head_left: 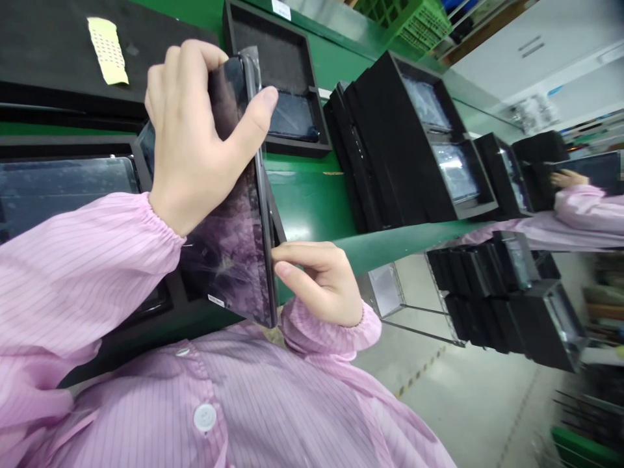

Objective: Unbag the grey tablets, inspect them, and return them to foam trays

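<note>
A green workbench (pixel 312 201), pale grey floor (pixel 468 403) with striped tape (pixel 420 372), white wall (pixel 531 71) beyond

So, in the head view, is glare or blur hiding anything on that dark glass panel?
Head view: the dark glass panel carries a pink reflection across its surface, masking detail there; the shelved items at far right are blurred; wide-angle distortion bends the edge of the green bench.

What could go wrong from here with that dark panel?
The dark glass panel stands on edge, held only by the left hand and the right hand, so it might slip and strike the black foam tray below. The bare left thumb on its face could also leave marks.
</note>
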Motion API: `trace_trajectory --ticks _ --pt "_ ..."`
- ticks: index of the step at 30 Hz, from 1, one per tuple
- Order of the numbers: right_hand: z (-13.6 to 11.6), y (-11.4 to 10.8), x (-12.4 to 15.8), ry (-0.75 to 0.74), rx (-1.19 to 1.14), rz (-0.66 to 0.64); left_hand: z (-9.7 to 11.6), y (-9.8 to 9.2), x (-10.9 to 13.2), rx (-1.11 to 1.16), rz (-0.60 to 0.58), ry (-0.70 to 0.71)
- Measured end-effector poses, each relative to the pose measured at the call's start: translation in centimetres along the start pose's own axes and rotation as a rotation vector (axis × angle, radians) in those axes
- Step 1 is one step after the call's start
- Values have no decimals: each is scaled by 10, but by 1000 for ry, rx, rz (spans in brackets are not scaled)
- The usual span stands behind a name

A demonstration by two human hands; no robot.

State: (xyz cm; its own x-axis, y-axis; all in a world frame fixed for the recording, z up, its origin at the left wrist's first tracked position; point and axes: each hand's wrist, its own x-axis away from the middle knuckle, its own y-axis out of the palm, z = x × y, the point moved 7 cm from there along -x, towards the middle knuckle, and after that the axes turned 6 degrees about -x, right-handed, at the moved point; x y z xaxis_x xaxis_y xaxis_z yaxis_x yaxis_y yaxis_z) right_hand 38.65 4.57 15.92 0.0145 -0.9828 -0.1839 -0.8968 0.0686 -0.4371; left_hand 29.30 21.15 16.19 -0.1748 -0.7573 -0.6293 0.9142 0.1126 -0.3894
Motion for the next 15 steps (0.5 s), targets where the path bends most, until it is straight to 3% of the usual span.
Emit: trace_trajectory --ticks 4,8,15 --pt "0 -1 0 3 46 54 -1 0 1 -13 -18 2" --pt "-2 1 -2 -15 52 16 1 0 2 -27 -43 19" --pt "0 -1 -2 -20 -2 20 -4 2 1 -16 63 34"
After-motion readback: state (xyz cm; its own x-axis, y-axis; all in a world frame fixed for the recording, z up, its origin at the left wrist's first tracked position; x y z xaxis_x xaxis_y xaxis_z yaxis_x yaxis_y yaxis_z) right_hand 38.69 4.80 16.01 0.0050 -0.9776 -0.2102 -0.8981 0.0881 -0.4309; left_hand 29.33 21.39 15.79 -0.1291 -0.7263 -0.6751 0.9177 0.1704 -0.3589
